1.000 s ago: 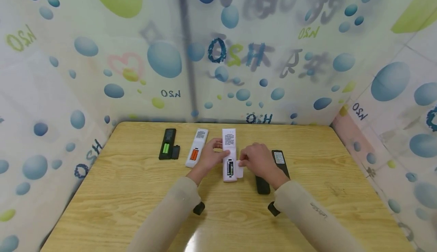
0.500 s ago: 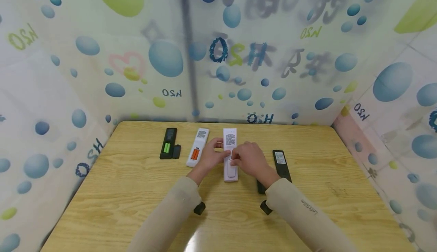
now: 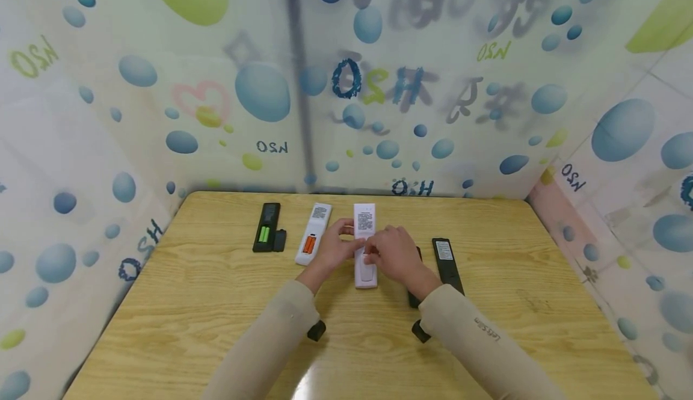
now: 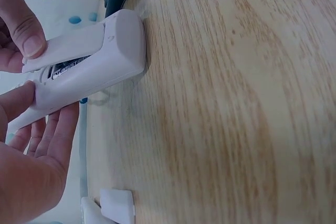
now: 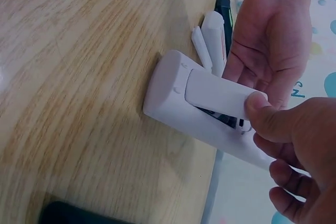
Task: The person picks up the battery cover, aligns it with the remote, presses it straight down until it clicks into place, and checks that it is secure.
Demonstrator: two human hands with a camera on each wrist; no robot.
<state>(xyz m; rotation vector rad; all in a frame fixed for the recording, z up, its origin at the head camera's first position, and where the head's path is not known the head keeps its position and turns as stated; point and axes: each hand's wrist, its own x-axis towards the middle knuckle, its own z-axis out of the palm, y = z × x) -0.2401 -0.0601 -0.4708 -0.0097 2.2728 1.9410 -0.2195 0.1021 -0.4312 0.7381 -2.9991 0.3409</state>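
Note:
A white remote control (image 3: 364,212) is held back side up by my left hand (image 3: 333,246), thumb on its back and fingers along its side and underneath. My right hand (image 3: 397,254) pinches the remote's white battery cover (image 5: 218,94) between thumb and fingers. The cover's lower end sits at the edge of the battery bay, while its pinched end is still raised. Through the gap beneath it, part of a dark battery (image 4: 69,65) shows in the left wrist view. In the head view, the right hand's fingers hide the cover's upper end.
To the left lie a black remote (image 3: 269,215) with green batteries, its cover (image 3: 280,240) beside it, and a white remote (image 3: 320,215) with orange batteries. On the right are a black remote (image 3: 447,263) and another dark one (image 3: 414,298), partly behind the right arm.
My right hand has brought the cover leftward from beside the remote onto its battery bay. Since half a second ago it has barely moved. The left hand stays in place.

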